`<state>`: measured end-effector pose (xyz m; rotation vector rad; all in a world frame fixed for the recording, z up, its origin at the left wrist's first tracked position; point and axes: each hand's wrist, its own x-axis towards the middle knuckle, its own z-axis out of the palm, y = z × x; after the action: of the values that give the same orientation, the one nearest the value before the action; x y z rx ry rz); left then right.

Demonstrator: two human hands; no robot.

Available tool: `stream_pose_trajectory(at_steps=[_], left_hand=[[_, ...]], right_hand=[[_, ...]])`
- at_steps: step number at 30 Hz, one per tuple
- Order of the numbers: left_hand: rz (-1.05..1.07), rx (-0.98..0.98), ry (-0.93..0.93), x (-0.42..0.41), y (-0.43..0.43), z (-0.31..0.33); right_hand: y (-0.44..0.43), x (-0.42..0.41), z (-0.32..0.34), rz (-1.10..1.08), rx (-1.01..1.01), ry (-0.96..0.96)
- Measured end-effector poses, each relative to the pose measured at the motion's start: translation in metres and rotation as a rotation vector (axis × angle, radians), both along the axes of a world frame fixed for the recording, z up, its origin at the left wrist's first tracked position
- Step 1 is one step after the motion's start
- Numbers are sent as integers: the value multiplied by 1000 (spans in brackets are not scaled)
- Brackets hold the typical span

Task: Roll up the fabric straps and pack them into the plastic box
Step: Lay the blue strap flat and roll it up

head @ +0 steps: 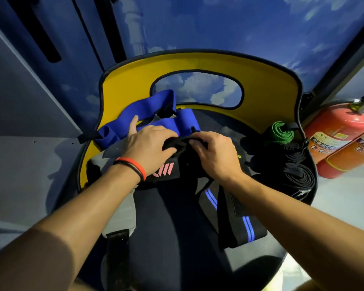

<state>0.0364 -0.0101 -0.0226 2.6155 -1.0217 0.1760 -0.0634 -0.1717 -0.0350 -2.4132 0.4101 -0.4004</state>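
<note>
Black strap (pixel 178 142) | L hand (pixel 149 148) + R hand (pixel 215 155) grip it | blue strap (pixel 135 110) behind

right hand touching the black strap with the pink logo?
Touching. The head view shows the right hand curling its fingers over the bunched end of the black strap, with no gap between them. The left hand grips the same strap beside it.

Left hand (pixel 149 148), right hand (pixel 213 157) together, both gripping black strap (pixel 177 171).

Blk strap (pixel 182 151) part hidden under L hand (pixel 149 148) & R hand (pixel 214 156).
</note>
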Motion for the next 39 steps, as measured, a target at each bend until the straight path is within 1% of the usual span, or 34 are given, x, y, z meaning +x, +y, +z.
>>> stream_pose_trajectory(at_steps=[1, 3, 6, 9, 11, 15, 17, 19, 20, 21, 24, 26, 29, 31, 34, 35, 37, 39], left_hand=[[28, 62, 18, 2, 4, 0], [65, 113, 34, 6, 10, 1], [75, 105, 39, 10, 12, 3], [58, 82, 56, 8, 9, 3], [63, 101, 68, 7, 8, 0], [78, 335, 30, 14, 15, -10], [91, 377, 7, 17, 17, -11], [83, 377, -35, 16, 16, -10], [73, 352, -54, 14, 14, -10], [58, 285, -62, 13, 12, -10], [-24, -111, 7, 6, 1, -6], [-144, -307, 50, -2, -8, 4], [-257, -461, 12, -13, -17, 20], [-314, -454, -35, -14, -17, 25], [-406, -269, -186, -11, -14, 21], [-414, -247, -209, -9, -13, 19], [-406, -277, -195, -5, -11, 14], [-352, -337, -58, -2, -10, 8]], right_hand=[[-3, -1, 3, -29, 35, 12], [-6, -3, 7, -76, 147, 31], [-7, -4, 6, -133, 265, 56], [-15, -2, 7, -270, 428, 52], [-22, -1, 10, -339, 538, 28], [-38, -3, 17, -458, 731, -59], [-47, -4, 18, -458, 858, -40], [-51, -6, 16, -430, 987, -26], [-52, -7, 15, -411, 1036, -22], [-51, -8, 14, -390, 1083, -12], [-50, -11, 13, -304, 1235, 75], [-49, -14, 13, -246, 1303, 141], [-50, -19, 11, -191, 1342, 175], [-49, -23, 9, -183, 1321, 194], [-44, -29, 6, -208, 1305, 204], [-42, -32, 6, -210, 1304, 218], [-39, -35, 8, -201, 1301, 248], [-38, -35, 10, -177, 1310, 251]])
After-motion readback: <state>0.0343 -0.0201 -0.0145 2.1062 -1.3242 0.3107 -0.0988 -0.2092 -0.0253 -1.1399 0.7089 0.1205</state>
